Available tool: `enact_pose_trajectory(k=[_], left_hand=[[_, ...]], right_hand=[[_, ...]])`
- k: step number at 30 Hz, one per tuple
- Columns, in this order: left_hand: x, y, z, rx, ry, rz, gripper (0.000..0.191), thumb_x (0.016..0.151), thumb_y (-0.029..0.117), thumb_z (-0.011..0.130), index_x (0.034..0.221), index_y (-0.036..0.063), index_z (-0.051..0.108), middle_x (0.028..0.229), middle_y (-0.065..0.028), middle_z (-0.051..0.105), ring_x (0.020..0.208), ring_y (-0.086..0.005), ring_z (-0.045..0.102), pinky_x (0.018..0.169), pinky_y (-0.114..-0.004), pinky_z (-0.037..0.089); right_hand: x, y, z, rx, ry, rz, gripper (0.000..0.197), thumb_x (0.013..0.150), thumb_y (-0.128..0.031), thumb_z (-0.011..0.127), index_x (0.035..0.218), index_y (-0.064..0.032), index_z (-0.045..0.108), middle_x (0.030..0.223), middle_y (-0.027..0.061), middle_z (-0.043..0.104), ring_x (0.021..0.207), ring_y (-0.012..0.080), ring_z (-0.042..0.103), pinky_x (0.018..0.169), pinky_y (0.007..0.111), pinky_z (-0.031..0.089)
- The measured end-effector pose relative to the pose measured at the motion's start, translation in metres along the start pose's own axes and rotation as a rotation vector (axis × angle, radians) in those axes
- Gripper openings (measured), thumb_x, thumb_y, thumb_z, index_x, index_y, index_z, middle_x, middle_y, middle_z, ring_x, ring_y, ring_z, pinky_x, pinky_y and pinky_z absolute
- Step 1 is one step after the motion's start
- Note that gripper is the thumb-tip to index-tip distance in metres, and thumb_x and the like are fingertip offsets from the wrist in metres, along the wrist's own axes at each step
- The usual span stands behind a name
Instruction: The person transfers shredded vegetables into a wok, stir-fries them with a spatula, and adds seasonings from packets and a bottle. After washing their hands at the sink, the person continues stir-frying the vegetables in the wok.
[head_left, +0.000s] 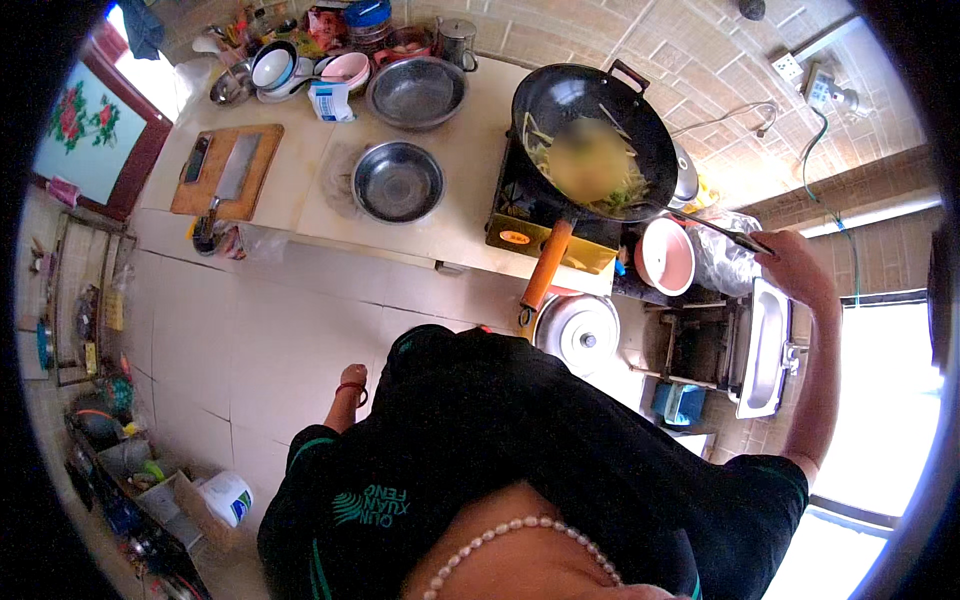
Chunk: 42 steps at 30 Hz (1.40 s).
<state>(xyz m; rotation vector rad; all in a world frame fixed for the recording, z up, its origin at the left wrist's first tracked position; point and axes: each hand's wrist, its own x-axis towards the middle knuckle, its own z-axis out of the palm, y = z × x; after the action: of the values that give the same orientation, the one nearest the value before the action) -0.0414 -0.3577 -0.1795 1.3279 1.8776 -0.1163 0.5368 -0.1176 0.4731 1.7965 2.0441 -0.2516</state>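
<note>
My right hand (796, 268) grips the dark handle of a spatula (724, 231), whose far end reaches over the rim of a black wok (551, 94). Pale strips of food with green bits (630, 184) lie in the wok; a blur covers their middle. The wok rests on a gas stove (517, 234) with a gold-coloured front, its wooden handle (547, 262) pointing towards me. Down by my side, away from the counter, hangs my left hand (354, 375). Its fingers look curled and nothing shows in them.
An empty metal bowl (397, 182) and a wide metal basin (417, 94) stand on the counter (315, 202). Further left, a cleaver (238, 166) lies on a wooden cutting board (262, 150). A pink basin (665, 256) sits right of the stove, a lidded metal pot (577, 330) below it.
</note>
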Motion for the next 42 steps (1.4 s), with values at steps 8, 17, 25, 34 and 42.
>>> enact_pose_trajectory(k=[8,17,25,34,42], left_hand=[[-0.027,0.062,-0.025,-0.053,0.066,0.061,0.024,0.078,0.022,0.047,0.085,0.0058,0.065,0.093,-0.0188,0.061,0.090,-0.0336,0.058,0.081,-0.039,0.046],[-0.018,0.023,-0.002,-0.203,0.276,0.043,0.024,0.078,0.027,0.052,0.092,0.0114,0.065,0.097,-0.0131,0.062,0.093,-0.0299,0.057,0.082,-0.038,0.045],[-0.075,0.019,0.057,-0.096,0.174,-0.001,0.026,0.078,0.021,0.043,0.086,0.0065,0.064,0.094,-0.0173,0.061,0.091,-0.0349,0.058,0.081,-0.042,0.046],[-0.079,-0.012,0.068,-0.220,0.009,-0.275,0.028,0.080,0.026,0.044,0.091,0.0090,0.064,0.098,-0.0156,0.061,0.093,-0.0298,0.058,0.082,-0.037,0.046],[-0.052,-0.010,0.080,-0.623,0.296,-0.250,0.026,0.074,0.020,0.057,0.095,0.0065,0.064,0.096,-0.0157,0.062,0.094,-0.0301,0.058,0.085,-0.035,0.045]], right_hand=[[0.114,-0.012,0.089,-0.526,0.448,-0.050,0.029,0.078,-0.014,0.053,0.104,-0.0008,0.049,0.093,0.0178,0.058,0.080,0.0333,0.058,0.066,0.040,0.049],[0.165,0.115,0.037,-0.005,0.259,0.158,0.032,0.074,-0.027,0.065,0.082,0.0014,0.052,0.071,0.0211,0.058,0.066,0.0317,0.059,0.060,0.041,0.048],[0.176,0.054,-0.022,-0.093,-0.202,0.232,0.031,0.073,-0.020,0.059,0.052,0.0026,0.054,0.050,0.0119,0.056,0.038,0.0179,0.053,0.035,0.029,0.042],[0.183,0.114,-0.019,-0.062,-0.374,0.240,0.027,0.079,-0.029,0.059,0.077,-0.0023,0.060,0.051,0.0069,0.052,0.039,0.0149,0.049,0.035,0.030,0.040],[0.214,0.088,0.029,0.298,-0.254,0.193,0.021,0.076,-0.022,0.059,0.074,-0.0014,0.057,0.052,0.0056,0.052,0.038,0.0125,0.046,0.033,0.027,0.038]])
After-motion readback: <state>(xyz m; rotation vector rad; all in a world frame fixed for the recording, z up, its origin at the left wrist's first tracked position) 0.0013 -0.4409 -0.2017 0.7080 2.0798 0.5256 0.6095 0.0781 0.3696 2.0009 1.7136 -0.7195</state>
